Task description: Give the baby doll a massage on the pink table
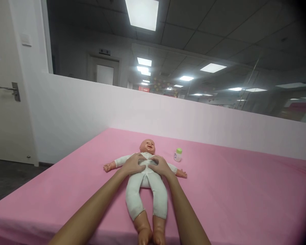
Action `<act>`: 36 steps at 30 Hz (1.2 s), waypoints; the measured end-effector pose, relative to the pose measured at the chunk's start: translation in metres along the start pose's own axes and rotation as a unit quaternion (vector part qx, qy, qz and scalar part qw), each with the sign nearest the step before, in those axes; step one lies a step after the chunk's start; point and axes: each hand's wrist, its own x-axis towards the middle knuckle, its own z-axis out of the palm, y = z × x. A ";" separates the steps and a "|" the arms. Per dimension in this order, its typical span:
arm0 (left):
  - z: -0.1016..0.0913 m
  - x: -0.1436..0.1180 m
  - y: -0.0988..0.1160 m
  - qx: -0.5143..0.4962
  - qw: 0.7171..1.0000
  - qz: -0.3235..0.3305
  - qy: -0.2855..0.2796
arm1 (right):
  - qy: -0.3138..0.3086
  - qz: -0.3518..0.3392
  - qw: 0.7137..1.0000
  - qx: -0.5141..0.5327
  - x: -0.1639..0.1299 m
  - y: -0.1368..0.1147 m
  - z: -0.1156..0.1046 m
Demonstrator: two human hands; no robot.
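A baby doll (147, 181) in a white fabric body lies on its back, its head away from me and its bare feet toward me. My left hand (135, 164) rests on the left of its torso, thumb and fingers parted. Mirroring it on the right side of the torso is my right hand (160, 166), also with the thumb apart from the fingers. Both hands touch the doll, with a gap between them over its middle. Some fingertips are hard to make out. The doll's arms stretch out to either side.
A small white bottle with a green cap (177, 155) stands right of the doll's head. Pink cloth (232, 197) covers the table. A low white wall (193, 120) with glass above borders the far side. At the left is a door (10, 112) with a metal handle.
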 end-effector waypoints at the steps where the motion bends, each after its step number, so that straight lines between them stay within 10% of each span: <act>1: -0.003 -0.003 -0.001 -0.008 1.000 -0.006 -0.017 | -0.008 0.011 1.000 0.003 -0.003 -0.002 -0.003; 6: -0.007 -0.009 -0.002 -0.030 0.997 -0.049 -0.059 | -0.027 0.062 0.997 -0.021 -0.007 -0.002 -0.004; 15: 0.009 0.001 0.012 0.012 0.998 -0.018 0.059 | 0.020 0.015 0.999 -0.046 0.005 0.004 0.007; 23: -0.008 -0.012 0.014 -0.026 0.999 -0.026 -0.022 | -0.074 0.061 0.995 0.003 -0.011 -0.009 -0.012; 36: 0.006 -0.002 0.014 0.025 0.998 -0.034 0.043 | 0.017 0.029 0.998 -0.044 0.003 0.006 0.008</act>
